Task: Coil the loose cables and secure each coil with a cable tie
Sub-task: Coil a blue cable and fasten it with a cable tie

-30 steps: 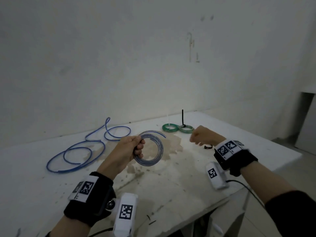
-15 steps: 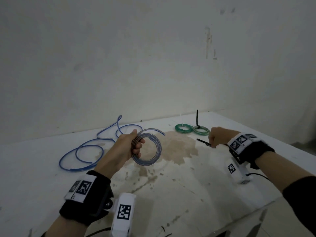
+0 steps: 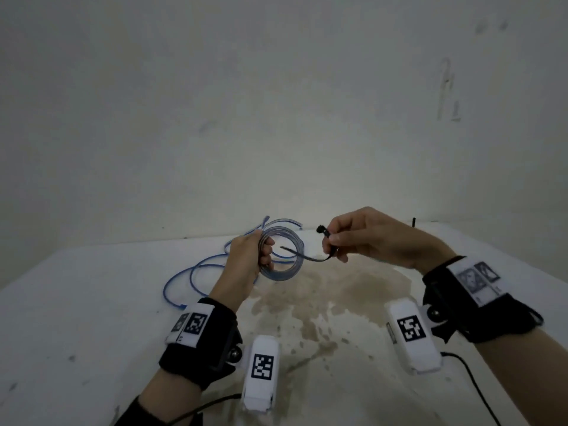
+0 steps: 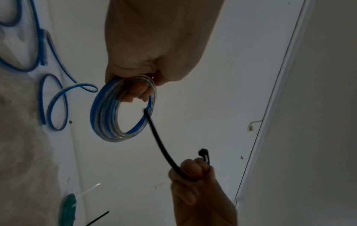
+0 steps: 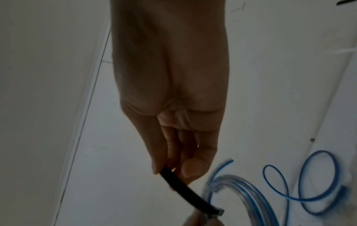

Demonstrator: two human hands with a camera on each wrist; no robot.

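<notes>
Black cable tie [image 3: 310,257] is being pinched by right hand [image 3: 373,238] fingers; left hand [image 3: 246,256] fingers are gripping the clear-blue cable coil [image 3: 287,250].

Bare workroom, stained white table [image 3: 92,302], scuffed plaster wall [image 3: 276,103]

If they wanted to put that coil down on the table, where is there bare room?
Bare tabletop lies left of the left hand, in front of the loose blue cable. The stained middle between both wrists is also free. Farther back it is crowded: the blue cable sprawls behind the held coil, and the right hand brings the black cable tie there.
</notes>
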